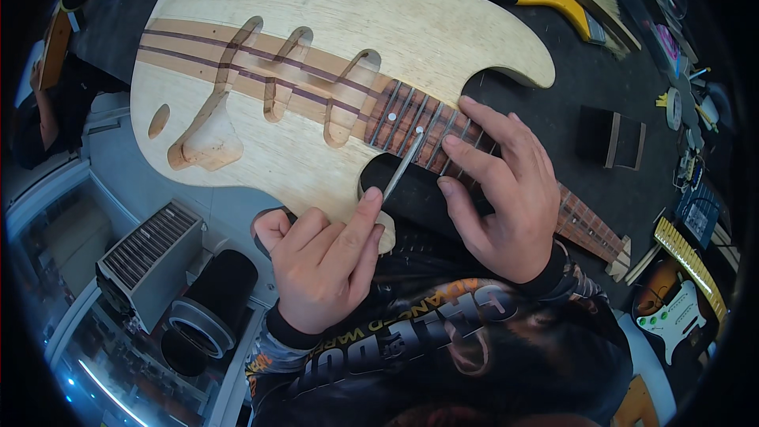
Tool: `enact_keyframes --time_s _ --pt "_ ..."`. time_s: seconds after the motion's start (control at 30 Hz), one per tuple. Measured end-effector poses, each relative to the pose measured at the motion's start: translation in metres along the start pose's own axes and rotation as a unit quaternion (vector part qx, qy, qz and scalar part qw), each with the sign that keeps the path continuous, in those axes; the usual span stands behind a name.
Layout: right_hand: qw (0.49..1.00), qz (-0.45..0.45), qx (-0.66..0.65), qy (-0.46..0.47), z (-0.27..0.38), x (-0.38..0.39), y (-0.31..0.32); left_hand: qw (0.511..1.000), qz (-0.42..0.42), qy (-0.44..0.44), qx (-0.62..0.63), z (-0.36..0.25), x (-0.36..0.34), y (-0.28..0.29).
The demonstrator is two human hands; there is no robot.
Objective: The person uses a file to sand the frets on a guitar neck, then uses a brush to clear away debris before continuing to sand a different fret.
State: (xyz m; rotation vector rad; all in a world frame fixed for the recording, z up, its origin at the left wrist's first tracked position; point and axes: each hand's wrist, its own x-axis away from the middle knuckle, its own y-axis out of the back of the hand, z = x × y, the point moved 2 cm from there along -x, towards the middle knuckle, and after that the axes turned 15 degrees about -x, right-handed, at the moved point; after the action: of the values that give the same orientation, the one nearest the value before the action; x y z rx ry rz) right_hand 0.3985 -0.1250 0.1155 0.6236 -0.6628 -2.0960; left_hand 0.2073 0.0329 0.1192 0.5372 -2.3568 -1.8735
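Observation:
An unfinished pale wooden guitar body [356, 16] with several routed cavities lies across the upper middle. Its striped centre section [190, 43] joins a fretted wooden neck [593, 233] with white dot inlays, which extends to the lower right. My left hand [320, 269], below the body, is closed on a slim metal rod [402, 166], index finger extended along it; the rod's far tip rests on the fretboard by a dot. My right hand [506, 205] grips the neck just right of that tip, with fingertips on the fretboard and far edge and thumb at the near edge.
Yellow-handled brush [553, 4], dark block [613, 138], tape roll [673, 108] and small tools lie on the dark bench [553, 134]. A sunburst guitar body [655, 289] is at right. A metal box [150, 261] and black cylinder [229, 285] stand lower left; another person [39, 119] is beyond.

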Motion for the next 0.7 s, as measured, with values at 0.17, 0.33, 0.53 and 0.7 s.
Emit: enact_keyframes --time_s 0.17,0.33,0.53,0.7 --pt "1.000 0.005 -0.006 -0.002 0.000 -0.001 0.001 0.999 0.009 -0.017 -0.050 -0.003 -0.004 0.000" --pt "1.000 -0.003 -0.010 0.001 0.000 0.001 0.000 0.998 0.008 -0.033 -0.055 -0.008 -0.029 -0.004" --pt "1.000 -0.010 -0.008 -0.001 -0.003 0.002 -0.002 0.999 0.009 -0.021 -0.032 -0.010 -0.032 -0.008" --pt "1.000 -0.011 -0.011 -0.001 0.000 0.001 -0.003 0.999 -0.001 -0.016 -0.040 -0.010 -0.033 -0.006"
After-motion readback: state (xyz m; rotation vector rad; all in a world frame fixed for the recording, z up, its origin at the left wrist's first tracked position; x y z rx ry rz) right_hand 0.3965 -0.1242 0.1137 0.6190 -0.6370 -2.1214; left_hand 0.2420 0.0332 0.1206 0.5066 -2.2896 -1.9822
